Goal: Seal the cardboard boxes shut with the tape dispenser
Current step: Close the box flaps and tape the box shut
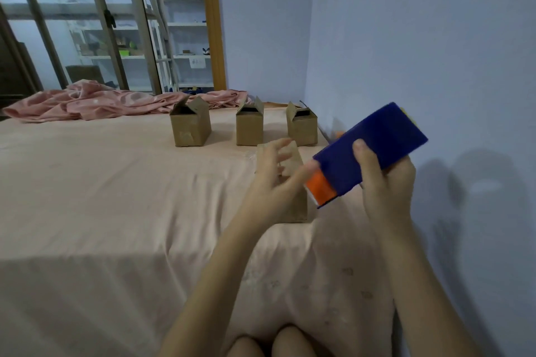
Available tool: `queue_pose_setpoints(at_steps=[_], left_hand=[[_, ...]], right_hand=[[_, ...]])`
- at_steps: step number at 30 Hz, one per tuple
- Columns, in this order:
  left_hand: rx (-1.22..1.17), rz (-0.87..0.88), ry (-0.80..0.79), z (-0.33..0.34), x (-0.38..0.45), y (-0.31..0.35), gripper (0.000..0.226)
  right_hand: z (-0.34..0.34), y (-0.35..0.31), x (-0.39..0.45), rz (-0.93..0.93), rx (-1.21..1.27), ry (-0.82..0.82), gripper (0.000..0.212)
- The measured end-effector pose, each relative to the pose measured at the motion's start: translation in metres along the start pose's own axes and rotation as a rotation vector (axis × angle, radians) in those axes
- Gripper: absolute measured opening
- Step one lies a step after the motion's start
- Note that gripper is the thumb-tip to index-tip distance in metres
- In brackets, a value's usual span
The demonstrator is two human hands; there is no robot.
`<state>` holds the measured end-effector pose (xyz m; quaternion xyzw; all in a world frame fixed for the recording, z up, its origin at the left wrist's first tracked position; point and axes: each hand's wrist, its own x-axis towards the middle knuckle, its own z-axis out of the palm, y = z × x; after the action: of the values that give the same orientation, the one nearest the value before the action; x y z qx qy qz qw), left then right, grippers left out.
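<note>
— While the right hand (383, 182) is clenched round the blue tape dispenser (374, 151) at centre right of the frame, thumb on top, what is the left hand (272, 180) doing?

— Its fingers are spread loose, gripping nothing, thumb tip near the orange roll end, above the nearest box (290, 182).

— How will the dispenser handle?

— Stiff and light, I'd judge; hold the body, clear of the cutting edge. The cardboard looks thin and may dent.

— And beyond?

— Three open boxes (249, 129) stand in a row on the soft pink sheet (116, 197); a crumpled blanket (87, 103) lies upper left, pale walls right.
</note>
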<state>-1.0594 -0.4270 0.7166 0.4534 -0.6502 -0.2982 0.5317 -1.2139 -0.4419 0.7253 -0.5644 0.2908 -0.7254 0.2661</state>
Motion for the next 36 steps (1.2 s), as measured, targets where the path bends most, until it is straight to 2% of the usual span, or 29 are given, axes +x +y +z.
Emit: queue_pose_setpoints(at_steps=[2,4,6,12,18,25,28,32,36], left_hand=[[-0.057,-0.097,0.012,-0.009,-0.002,-0.007,0.03],[-0.18,-0.162,-0.047,-0.01,-0.006,-0.012,0.04],[-0.297,-0.17,-0.076,-0.006,-0.01,-0.012,0.039],[-0.436,-0.143,0.032,0.005,-0.013,-0.011,0.023],[-0.373,-0.206,0.211,0.014,-0.009,-0.01,0.03],[-0.257,-0.035,0.471,0.028,-0.004,-0.012,0.029],[-0.226,-0.006,0.524,0.03,-0.004,-0.01,0.029],[-0.168,0.041,0.549,0.03,-0.006,-0.006,0.028],[-0.081,0.093,0.557,0.033,-0.015,-0.006,0.029]], right_hand=[[0.002,0.003,-0.002,0.058,0.105,0.116,0.017],[0.005,0.007,-0.003,0.121,0.202,0.207,0.02],[0.008,0.011,-0.003,0.177,0.258,0.267,0.028],[0.017,0.016,-0.004,0.27,0.377,0.32,0.021],[0.026,0.017,-0.009,0.313,0.398,0.349,0.021],[0.037,0.014,-0.015,0.32,0.417,0.404,0.021],[0.041,0.011,-0.016,0.342,0.449,0.427,0.036],[0.043,0.011,-0.017,0.373,0.466,0.464,0.025],[0.043,0.009,-0.014,0.404,0.511,0.493,0.036]])
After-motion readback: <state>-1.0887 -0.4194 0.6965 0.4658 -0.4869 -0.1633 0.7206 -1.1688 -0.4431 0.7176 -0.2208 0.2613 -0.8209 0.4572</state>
